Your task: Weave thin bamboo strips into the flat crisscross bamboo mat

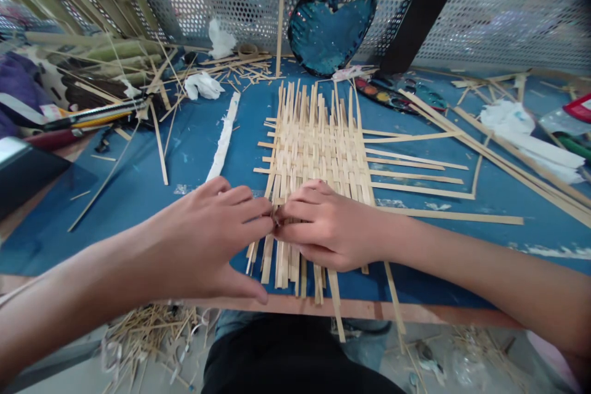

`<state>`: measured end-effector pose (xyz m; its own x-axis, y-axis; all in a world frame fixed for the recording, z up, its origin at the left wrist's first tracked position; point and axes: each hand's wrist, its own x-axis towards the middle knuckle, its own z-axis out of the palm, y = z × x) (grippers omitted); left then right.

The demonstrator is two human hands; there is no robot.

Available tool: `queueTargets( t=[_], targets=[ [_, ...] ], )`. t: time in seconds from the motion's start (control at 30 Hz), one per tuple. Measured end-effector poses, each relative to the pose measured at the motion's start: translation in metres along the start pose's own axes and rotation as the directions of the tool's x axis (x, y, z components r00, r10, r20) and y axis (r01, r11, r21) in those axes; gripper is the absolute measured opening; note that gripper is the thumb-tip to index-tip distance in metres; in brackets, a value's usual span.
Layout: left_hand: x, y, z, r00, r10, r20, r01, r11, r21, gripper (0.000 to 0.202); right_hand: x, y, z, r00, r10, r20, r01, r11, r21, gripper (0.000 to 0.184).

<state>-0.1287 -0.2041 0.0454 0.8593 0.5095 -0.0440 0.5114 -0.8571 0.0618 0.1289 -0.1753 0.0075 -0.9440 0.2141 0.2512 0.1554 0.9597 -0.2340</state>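
Fingers of our left hand and right hand curl inward, tips meeting at the near edge of the woven bamboo mat; whether they grip a strip, we cannot tell. From the head view, the mat's long axis runs away from us across the blue desk, our right hand lying further over it.
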Motion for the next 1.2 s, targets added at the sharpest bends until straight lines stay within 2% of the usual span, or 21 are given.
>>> queueTargets(
  t=[0.1,0.2,0.4,0.47,0.6,0.7,0.87,1.03,1.2],
  targets=[
    [-0.006,0.013,0.004,0.999,-0.028,-0.029,0.032,0.993,0.111,0.057,-0.001,0.002,0.001,1.000,-0.012,0.003,0.012,1.000,0.005,0.030],
    [-0.012,0.021,0.010,0.997,-0.045,-0.058,0.051,0.994,0.098,0.052,-0.003,0.002,0.004,1.000,-0.019,-0.022,0.019,1.000,-0.024,0.031],
    [-0.018,0.041,0.014,0.973,-0.119,-0.197,0.141,0.984,0.104,0.055,-0.005,-0.001,0.008,0.998,-0.029,-0.062,0.020,0.991,-0.133,0.034],
    [-0.019,0.046,0.014,0.968,-0.167,-0.188,0.182,0.981,0.062,0.055,-0.005,-0.002,0.008,0.998,-0.028,-0.063,0.020,0.992,-0.125,0.033],
    [-0.020,0.048,0.013,0.932,-0.342,-0.122,0.322,0.933,-0.159,0.046,-0.004,-0.003,0.006,0.996,-0.033,-0.085,0.024,0.994,-0.110,0.031],
    [-0.018,0.049,0.017,0.909,-0.397,-0.130,0.357,0.900,-0.250,0.044,-0.003,-0.004,0.004,0.994,-0.053,-0.095,0.042,0.992,-0.116,0.032],
    [-0.007,0.063,0.027,0.874,-0.456,-0.168,0.433,0.888,-0.156,0.021,-0.004,-0.005,0.003,0.995,-0.043,-0.092,0.033,0.994,-0.105,0.028],
    [0.002,0.078,0.032,0.791,-0.576,-0.209,0.569,0.817,-0.097,0.020,-0.004,-0.004,0.005,0.996,-0.030,-0.087,0.022,0.995,-0.095,0.028],
    [0.001,0.080,0.034,0.793,-0.571,-0.210,0.554,0.821,-0.139,0.018,-0.005,-0.002,0.008,0.996,-0.022,-0.086,0.017,0.998,-0.062,0.029]
  ],
)
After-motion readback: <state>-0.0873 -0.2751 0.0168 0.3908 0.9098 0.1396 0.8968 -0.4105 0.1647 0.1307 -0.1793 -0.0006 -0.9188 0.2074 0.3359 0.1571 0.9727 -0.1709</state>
